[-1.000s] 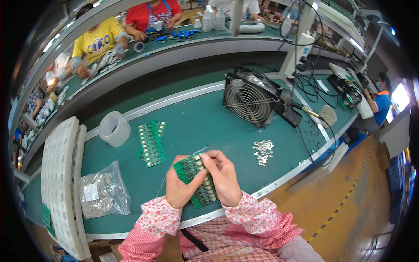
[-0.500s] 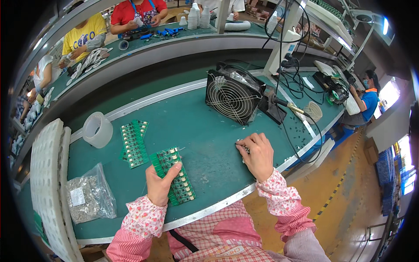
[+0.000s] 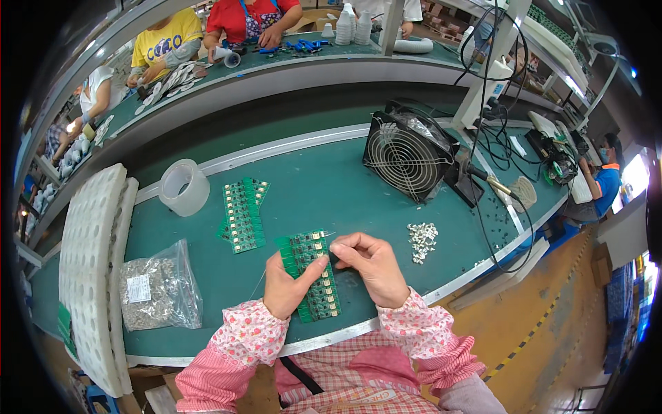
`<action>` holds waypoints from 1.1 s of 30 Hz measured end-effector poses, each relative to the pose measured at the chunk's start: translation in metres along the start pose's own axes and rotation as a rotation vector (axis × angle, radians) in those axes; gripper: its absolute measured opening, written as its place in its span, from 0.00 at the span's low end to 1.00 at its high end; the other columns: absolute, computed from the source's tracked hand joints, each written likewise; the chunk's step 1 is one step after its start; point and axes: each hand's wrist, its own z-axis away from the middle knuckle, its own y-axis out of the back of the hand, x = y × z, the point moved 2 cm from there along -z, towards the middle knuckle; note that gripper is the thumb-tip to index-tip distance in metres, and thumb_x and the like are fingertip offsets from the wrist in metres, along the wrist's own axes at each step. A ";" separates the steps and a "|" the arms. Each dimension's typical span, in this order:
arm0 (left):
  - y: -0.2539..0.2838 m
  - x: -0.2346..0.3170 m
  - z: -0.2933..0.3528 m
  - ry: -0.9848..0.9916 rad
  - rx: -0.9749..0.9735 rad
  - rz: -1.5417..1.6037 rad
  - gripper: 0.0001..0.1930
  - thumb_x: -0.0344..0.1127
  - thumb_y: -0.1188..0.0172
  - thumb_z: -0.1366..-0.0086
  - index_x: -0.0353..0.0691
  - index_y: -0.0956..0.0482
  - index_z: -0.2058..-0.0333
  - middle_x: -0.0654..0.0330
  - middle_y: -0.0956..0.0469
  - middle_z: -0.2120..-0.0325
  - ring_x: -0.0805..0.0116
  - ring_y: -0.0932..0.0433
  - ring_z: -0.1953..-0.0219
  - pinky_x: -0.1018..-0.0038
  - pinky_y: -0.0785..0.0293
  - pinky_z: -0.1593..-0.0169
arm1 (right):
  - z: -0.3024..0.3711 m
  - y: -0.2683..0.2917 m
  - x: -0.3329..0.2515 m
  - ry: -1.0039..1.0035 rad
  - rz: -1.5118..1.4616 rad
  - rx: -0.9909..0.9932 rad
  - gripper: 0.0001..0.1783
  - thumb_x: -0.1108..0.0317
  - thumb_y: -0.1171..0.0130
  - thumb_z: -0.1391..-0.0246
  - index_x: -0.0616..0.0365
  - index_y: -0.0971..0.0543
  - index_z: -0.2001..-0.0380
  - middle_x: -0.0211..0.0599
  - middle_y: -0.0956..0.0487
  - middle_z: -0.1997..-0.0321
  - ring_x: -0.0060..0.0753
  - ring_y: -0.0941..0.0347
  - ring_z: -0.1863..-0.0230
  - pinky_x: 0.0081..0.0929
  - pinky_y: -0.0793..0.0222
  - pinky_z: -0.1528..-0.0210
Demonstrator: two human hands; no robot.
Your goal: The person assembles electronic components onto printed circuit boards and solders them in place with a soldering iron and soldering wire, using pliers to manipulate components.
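Note:
My left hand grips a green circuit board panel over the near part of the table, thumb on its face and fingers beneath. Rows of small white connectors and dark components cover the panel, and thin wires stick out near its top corner. At the panel's upper right edge, my right hand is closed in a pinch. Whatever is between those fingertips is too small to make out. To the right of that hand lies a loose pile of small white connectors. More green panels lie overlapped beyond my left hand.
A clear bag of small parts and white foam trays are at left, near a tape roll. A black fan stands at the back, beside a soldering iron with trailing cables. Co-workers sit across the bench.
My right hand has moved left from the connector pile to the panel's edge, uncovering the pile. The left hand still holds the panel. The whole view has shifted slightly.

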 end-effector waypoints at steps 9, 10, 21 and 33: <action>-0.003 0.007 0.003 -0.052 -0.015 -0.023 0.10 0.29 0.36 0.43 0.34 0.22 0.63 0.63 0.20 0.69 0.79 0.24 0.68 0.79 0.27 0.65 | -0.006 -0.003 0.003 -0.023 -0.011 -0.025 0.09 0.67 0.40 0.45 0.62 0.24 0.67 0.30 0.22 0.68 0.16 0.28 0.68 0.14 0.31 0.64; -0.003 0.007 0.003 -0.062 -0.022 -0.027 0.10 0.29 0.36 0.43 0.34 0.22 0.63 0.63 0.20 0.69 0.79 0.24 0.68 0.79 0.27 0.65 | -0.006 -0.002 0.004 -0.018 -0.003 -0.047 0.08 0.67 0.40 0.45 0.61 0.24 0.67 0.30 0.22 0.67 0.16 0.27 0.66 0.14 0.31 0.63; -0.007 0.008 0.004 -0.118 -0.071 -0.145 0.12 0.26 0.36 0.45 0.34 0.23 0.61 0.62 0.21 0.68 0.78 0.23 0.67 0.79 0.26 0.62 | -0.004 -0.003 0.015 0.124 0.019 -0.003 0.09 0.70 0.42 0.44 0.63 0.28 0.66 0.32 0.23 0.66 0.16 0.28 0.66 0.15 0.29 0.63; -0.004 0.002 -0.003 0.049 0.014 0.041 0.09 0.27 0.36 0.45 0.33 0.24 0.65 0.62 0.21 0.73 0.76 0.23 0.72 0.78 0.25 0.67 | 0.011 0.091 -0.046 0.574 1.690 0.668 0.11 0.63 0.34 0.57 0.55 0.23 0.72 0.34 0.28 0.71 0.38 0.33 0.65 0.33 0.36 0.63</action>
